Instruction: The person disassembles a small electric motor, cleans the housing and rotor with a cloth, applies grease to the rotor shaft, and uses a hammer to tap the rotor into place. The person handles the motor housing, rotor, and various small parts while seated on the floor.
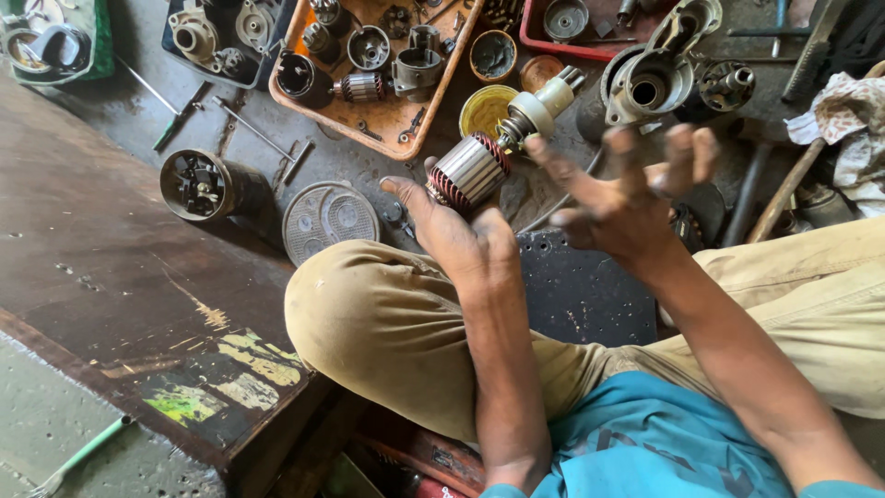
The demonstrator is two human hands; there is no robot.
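Note:
My left hand (456, 235) holds a motor armature (489, 152) by its lower end: a ribbed steel core with red copper windings, a shaft and a pale gear at the upper right. The armature points up and to the right above my bent left knee. My right hand (627, 198) hovers just right of it, fingers spread, palm toward the armature, holding nothing.
An orange tray (387, 129) of motor parts lies ahead. A black motor housing (198, 184) and a round grey cover (327, 217) sit on the dark wooden floor at left. A yellow tin (484, 109), a metal housing (645, 88), a red tray (553, 44) and rags (848, 120) crowd the right.

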